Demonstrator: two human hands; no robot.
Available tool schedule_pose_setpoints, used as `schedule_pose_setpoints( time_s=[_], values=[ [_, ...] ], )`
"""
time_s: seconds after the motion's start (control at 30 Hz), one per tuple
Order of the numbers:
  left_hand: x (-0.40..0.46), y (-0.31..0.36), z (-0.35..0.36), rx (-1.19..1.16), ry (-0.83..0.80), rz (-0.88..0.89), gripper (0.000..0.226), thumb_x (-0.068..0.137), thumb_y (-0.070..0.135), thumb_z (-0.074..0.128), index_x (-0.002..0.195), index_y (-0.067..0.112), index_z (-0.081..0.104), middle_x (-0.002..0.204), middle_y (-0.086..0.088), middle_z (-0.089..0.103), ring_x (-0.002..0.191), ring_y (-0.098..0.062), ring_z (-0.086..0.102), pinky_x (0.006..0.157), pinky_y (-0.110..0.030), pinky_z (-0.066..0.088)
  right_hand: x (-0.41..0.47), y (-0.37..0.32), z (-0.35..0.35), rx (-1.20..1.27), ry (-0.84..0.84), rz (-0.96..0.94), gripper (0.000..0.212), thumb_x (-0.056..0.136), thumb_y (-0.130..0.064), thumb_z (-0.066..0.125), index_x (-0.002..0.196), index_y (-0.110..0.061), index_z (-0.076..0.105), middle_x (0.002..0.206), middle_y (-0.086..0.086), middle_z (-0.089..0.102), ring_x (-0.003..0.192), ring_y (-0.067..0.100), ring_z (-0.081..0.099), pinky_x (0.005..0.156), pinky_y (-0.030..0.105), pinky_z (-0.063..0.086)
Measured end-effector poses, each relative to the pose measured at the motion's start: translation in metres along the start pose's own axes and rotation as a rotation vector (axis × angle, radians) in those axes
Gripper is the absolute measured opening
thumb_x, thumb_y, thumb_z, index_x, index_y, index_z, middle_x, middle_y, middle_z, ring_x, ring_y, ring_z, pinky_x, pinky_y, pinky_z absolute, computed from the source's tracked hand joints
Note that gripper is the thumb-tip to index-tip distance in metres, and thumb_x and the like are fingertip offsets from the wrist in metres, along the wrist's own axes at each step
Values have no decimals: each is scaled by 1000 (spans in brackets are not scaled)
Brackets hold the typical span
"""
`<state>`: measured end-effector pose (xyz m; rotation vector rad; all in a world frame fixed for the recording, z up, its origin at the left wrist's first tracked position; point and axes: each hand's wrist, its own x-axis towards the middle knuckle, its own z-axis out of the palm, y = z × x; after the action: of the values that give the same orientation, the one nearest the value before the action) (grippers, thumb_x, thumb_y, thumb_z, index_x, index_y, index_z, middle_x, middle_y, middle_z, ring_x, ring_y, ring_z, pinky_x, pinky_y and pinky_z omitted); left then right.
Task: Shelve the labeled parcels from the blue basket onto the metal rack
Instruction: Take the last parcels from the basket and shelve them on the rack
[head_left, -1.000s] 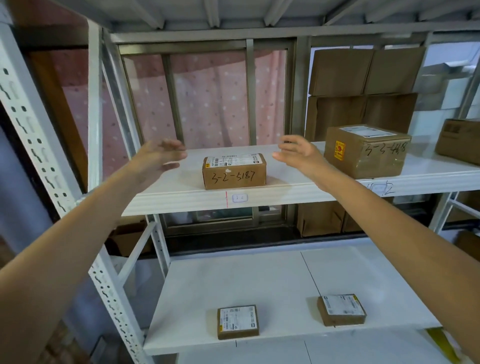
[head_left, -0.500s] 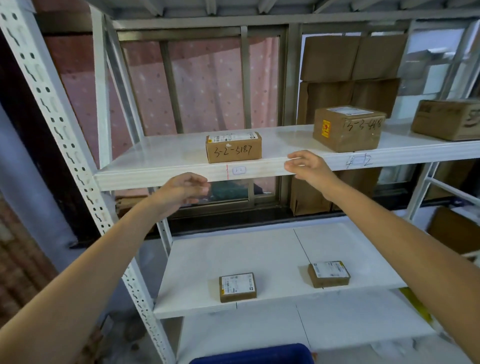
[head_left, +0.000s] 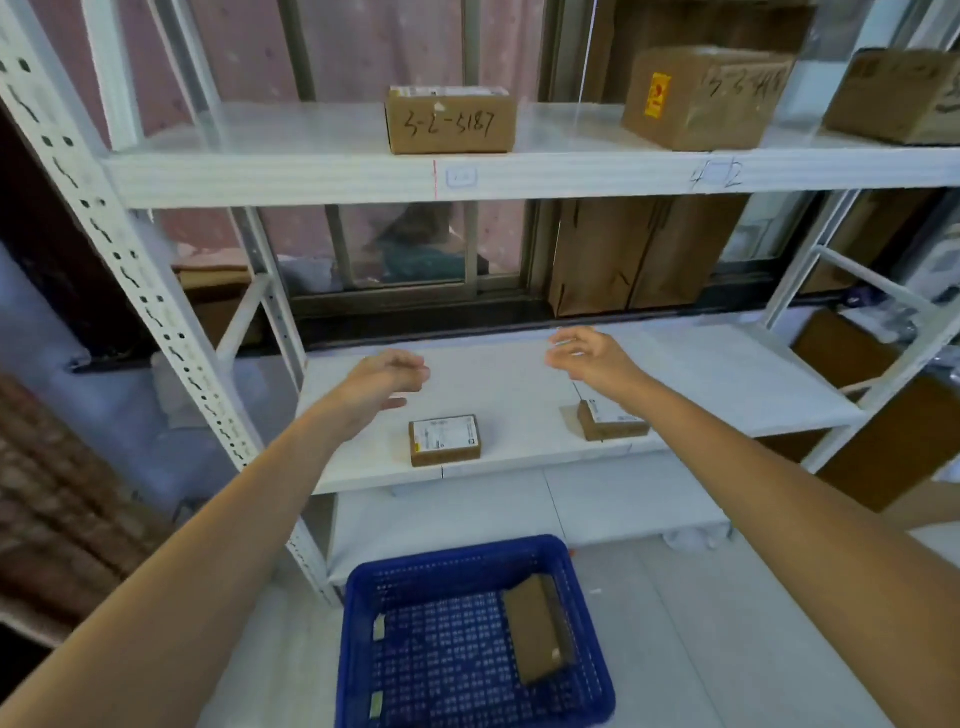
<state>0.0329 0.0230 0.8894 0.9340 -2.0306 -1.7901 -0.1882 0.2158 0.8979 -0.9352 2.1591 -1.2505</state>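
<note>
Head view is showing a stiff, probably light parcel (head_left: 537, 626) lying inside the blue basket (head_left: 470, 636); both hands' fingers are hanging open and empty above it; grip its long edges.

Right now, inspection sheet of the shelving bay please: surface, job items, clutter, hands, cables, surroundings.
Surface: white metal rack; shelves bare apart from parcels.
Job's things: blue basket on floor, one brown parcel left in it; box marked 3-2-5187 on upper shelf; two small labeled parcels on middle shelf.
Clutter: nothing seen.
Hands: left hand and right hand open, empty, over middle shelf.
Cables: nothing seen.
Surroundings: window with pink curtain; flattened cardboard behind rack.
</note>
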Motion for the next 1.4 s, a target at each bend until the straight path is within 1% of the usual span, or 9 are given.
schedule_pose_setpoints(
  time_s=[0.13, 0.27, 0.43, 0.83, 1.0, 1.07, 1.13, 1.3, 1.4],
  values=[
    [16, -81, 29, -32, 32, -99, 21, 85, 17, 69, 105, 14, 63, 120, -8, 62, 114, -25, 57, 89, -34, 45, -2, 84, 33, -12, -33, 94, 34, 86, -24, 72, 117, -16, 63, 112, 4, 69, 108, 20, 63, 93, 35, 50],
    [33, -174, 67, -20, 14, -179, 19, 86, 17, 68, 104, 16, 63, 124, -6, 58, 114, -24, 56, 93, -35, 44, -8, 187, 64, -36, -55, 176, 36, 86, -24, 73, 119, -17, 62, 109, 0, 67, 103, 15, 62, 69, 18, 45],
    [66, -303, 133, -8, -14, -218, 28, 89, 19, 65, 115, 10, 59, 121, -9, 59, 116, -25, 56, 96, -38, 42, -6, 324, 106, -115, -69, 236, 37, 86, -26, 72, 120, -15, 62, 114, 5, 68, 107, 19, 62, 91, 27, 47],
    [176, -649, 301, 100, -129, -319, 28, 89, 41, 63, 107, 21, 54, 103, 7, 51, 102, -18, 54, 84, -35, 44, 33, 668, 280, -327, -114, 261, 43, 94, -30, 59, 134, -19, 52, 133, 4, 59, 118, 20, 57, 93, 27, 43],
    [205, -773, 336, 190, -137, -450, 28, 92, 36, 59, 81, 16, 43, 75, -1, 37, 64, -14, 41, 62, -31, 33, 46, 767, 321, -608, -61, 236, 17, 94, -24, 49, 90, -14, 62, 104, 12, 62, 100, 35, 62, 75, 36, 50],
    [213, -803, 346, 155, -199, -513, 42, 94, 36, 57, 124, 8, 47, 105, -6, 53, 88, -19, 56, 73, -37, 45, 50, 789, 328, -695, -21, 249, 24, 93, -22, 49, 99, -3, 62, 114, 18, 58, 99, 36, 60, 73, 37, 49],
    [219, -822, 356, 204, -261, -587, 76, 96, 40, 52, 152, 7, 13, 155, -10, 27, 135, -32, 38, 103, -43, 39, 50, 797, 333, -803, -48, 264, 26, 94, -24, 50, 100, -2, 61, 127, 20, 53, 101, 36, 59, 73, 37, 48],
    [230, -837, 372, 312, -360, -672, 56, 103, 34, 32, 151, 8, 20, 160, -12, 14, 146, -32, 16, 115, -45, 25, 47, 810, 347, -874, -258, 401, 41, 99, -33, 45, 128, -5, 53, 145, 17, 41, 105, 29, 57, 75, 33, 45],
    [233, -837, 384, 259, -395, -758, 50, 102, 29, 34, 146, 4, 30, 150, -15, 34, 139, -33, 34, 110, -46, 35, 49, 816, 352, -799, -377, 476, 48, 99, -34, 45, 138, -5, 45, 141, 17, 47, 104, 26, 56, 72, 29, 46]
  ],
)
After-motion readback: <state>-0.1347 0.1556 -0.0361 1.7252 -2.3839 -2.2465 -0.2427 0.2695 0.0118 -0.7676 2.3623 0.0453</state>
